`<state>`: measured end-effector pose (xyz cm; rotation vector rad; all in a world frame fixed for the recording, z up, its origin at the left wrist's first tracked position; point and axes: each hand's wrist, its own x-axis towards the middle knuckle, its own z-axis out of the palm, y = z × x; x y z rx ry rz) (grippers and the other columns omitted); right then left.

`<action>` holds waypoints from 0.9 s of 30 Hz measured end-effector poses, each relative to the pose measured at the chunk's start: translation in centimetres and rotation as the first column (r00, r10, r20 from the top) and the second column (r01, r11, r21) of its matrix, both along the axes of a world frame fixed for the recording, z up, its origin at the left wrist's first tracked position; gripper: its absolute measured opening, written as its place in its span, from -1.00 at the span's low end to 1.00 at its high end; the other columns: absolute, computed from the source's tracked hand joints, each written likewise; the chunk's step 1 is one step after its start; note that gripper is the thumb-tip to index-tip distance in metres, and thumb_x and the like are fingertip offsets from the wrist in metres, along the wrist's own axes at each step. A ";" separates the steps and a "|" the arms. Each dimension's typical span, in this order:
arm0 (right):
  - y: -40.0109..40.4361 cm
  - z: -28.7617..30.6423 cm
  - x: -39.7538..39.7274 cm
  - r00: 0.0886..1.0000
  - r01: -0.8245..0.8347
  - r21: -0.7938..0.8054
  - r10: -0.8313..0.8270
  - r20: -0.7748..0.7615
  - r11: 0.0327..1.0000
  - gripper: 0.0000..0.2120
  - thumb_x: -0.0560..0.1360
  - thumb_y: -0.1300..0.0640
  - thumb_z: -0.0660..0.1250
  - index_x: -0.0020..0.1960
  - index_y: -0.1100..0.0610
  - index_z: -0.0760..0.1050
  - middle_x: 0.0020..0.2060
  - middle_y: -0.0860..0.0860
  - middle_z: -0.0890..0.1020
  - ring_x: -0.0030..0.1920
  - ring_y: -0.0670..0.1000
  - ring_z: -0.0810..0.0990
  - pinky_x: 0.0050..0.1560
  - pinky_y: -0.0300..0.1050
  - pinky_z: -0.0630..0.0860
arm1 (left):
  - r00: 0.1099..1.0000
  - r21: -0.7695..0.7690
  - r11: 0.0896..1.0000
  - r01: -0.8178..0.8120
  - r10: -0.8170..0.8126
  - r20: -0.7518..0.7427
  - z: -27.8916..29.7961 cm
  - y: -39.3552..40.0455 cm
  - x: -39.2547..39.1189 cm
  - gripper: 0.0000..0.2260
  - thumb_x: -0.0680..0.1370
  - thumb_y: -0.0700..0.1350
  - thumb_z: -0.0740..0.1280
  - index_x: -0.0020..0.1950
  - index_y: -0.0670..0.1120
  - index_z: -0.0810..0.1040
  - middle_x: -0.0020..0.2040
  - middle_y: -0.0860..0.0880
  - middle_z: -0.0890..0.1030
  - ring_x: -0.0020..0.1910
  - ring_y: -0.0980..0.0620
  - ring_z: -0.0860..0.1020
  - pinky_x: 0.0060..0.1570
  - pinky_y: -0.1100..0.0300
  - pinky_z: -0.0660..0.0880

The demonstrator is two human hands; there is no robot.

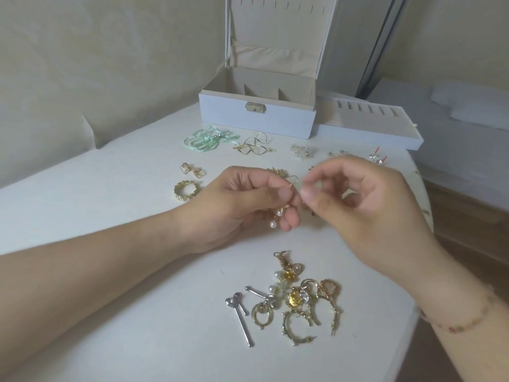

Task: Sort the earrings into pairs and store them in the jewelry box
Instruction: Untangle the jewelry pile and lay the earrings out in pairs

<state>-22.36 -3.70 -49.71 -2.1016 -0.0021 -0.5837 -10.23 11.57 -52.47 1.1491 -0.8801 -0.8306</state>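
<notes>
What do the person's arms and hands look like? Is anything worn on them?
Both forearms are bare, with no sleeves in view. The left hand wears no rings or gloves. The right hand is likewise bare, but its wrist carries a thin beaded bracelet in pinkish and gold tones.

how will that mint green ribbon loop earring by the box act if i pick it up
The mint green ribbon loop earring looks like thin ribbon, so probably floppy and very light. Its loops lie splayed on the white table, so they may snag the neighbouring gold twisted wire earrings.
</notes>
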 end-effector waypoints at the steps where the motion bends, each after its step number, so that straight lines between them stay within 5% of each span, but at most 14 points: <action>1: 0.2 0.0 -0.8 1.000 -0.024 -0.126 0.022 -0.019 0.992 -0.90 0.42 -0.07 0.41 -0.22 -0.07 0.59 -0.34 -0.07 0.54 -0.31 0.01 0.49 -0.31 -0.27 0.39 | 0.999 -0.002 1.000 -0.023 0.023 -0.034 0.0 0.0 0.1 -0.85 0.52 -0.24 0.30 -0.16 -0.18 0.66 -0.29 -0.14 0.65 -0.34 -0.03 0.57 -0.25 0.22 0.48; 5: 1.4 -0.1 -3.0 0.953 -0.235 -0.450 0.113 -0.282 0.862 -0.78 0.37 -0.24 0.31 -0.17 -0.12 0.57 -0.33 -0.07 0.46 -0.29 -0.05 0.48 -0.32 -0.14 0.45 | 0.990 0.017 0.996 -0.091 0.092 -0.109 0.0 0.0 0.3 -0.84 0.52 -0.22 0.26 -0.21 -0.18 0.60 -0.31 -0.18 0.63 -0.44 -0.05 0.58 -0.40 0.20 0.44; 10: 2.0 -0.4 -2.5 0.882 -0.365 -0.499 0.122 -0.454 0.786 -0.71 0.42 -0.28 0.30 0.08 -0.21 0.51 -0.06 -0.18 0.44 -0.06 -0.15 0.44 -0.15 -0.19 0.47 | 0.990 0.070 0.993 -0.092 0.098 -0.097 0.2 0.0 0.3 -0.87 0.49 -0.20 0.29 -0.22 -0.16 0.60 -0.30 -0.18 0.63 -0.46 -0.06 0.60 -0.48 0.23 0.45; 14: 2.0 -0.5 -2.4 0.868 -0.385 -0.384 0.187 -0.461 0.839 -0.82 0.40 -0.14 0.41 -0.03 -0.12 0.55 -0.10 -0.14 0.48 -0.07 -0.08 0.50 -0.11 -0.14 0.50 | 0.990 0.095 0.992 -0.083 0.093 -0.103 0.4 0.0 0.2 -0.88 0.47 -0.20 0.32 -0.23 -0.13 0.62 -0.29 -0.17 0.64 -0.44 -0.05 0.62 -0.47 0.23 0.48; 17: 1.5 -0.4 -2.4 0.838 -0.416 -0.140 0.319 -0.442 0.898 -0.87 0.37 -0.02 0.51 -0.14 -0.06 0.60 -0.16 -0.07 0.52 -0.15 -0.04 0.50 -0.14 -0.19 0.47 | 0.985 0.088 0.993 -0.081 0.093 -0.148 0.4 0.1 0.2 -0.88 0.48 -0.20 0.31 -0.21 -0.15 0.62 -0.27 -0.18 0.65 -0.40 -0.06 0.63 -0.44 0.22 0.51; 20: 1.0 0.4 -2.2 0.871 -0.380 0.134 0.403 -0.281 0.915 -0.81 0.30 -0.07 0.55 -0.21 -0.01 0.63 -0.20 -0.03 0.57 -0.15 -0.01 0.54 -0.05 0.01 0.49 | 0.975 0.077 0.995 -0.064 0.079 -0.206 0.6 0.1 0.2 -0.88 0.49 -0.22 0.32 -0.18 -0.18 0.64 -0.26 -0.17 0.67 -0.36 -0.03 0.66 -0.37 0.23 0.56; 23: 0.4 0.8 -1.0 0.960 -0.181 0.333 0.240 -0.146 0.925 -0.80 0.23 0.03 0.59 -0.25 0.09 0.63 -0.19 0.00 0.61 -0.02 0.16 0.56 0.05 -0.01 0.53 | 0.974 0.089 0.994 -0.064 0.082 -0.212 0.8 0.1 0.0 -0.89 0.47 -0.21 0.37 -0.18 -0.18 0.70 -0.26 -0.13 0.69 -0.33 0.02 0.68 -0.28 0.22 0.61; 27: 0.2 0.9 0.8 0.985 -0.024 0.317 0.077 -0.156 0.948 -0.79 0.19 0.05 0.61 -0.26 0.09 0.65 -0.09 -0.04 0.70 -0.13 -0.04 0.61 -0.09 -0.24 0.48 | 0.976 0.099 0.994 -0.047 0.067 -0.209 0.8 0.2 -0.1 -0.85 0.44 -0.19 0.35 -0.13 -0.20 0.70 -0.17 -0.20 0.70 -0.20 -0.07 0.70 -0.18 0.19 0.62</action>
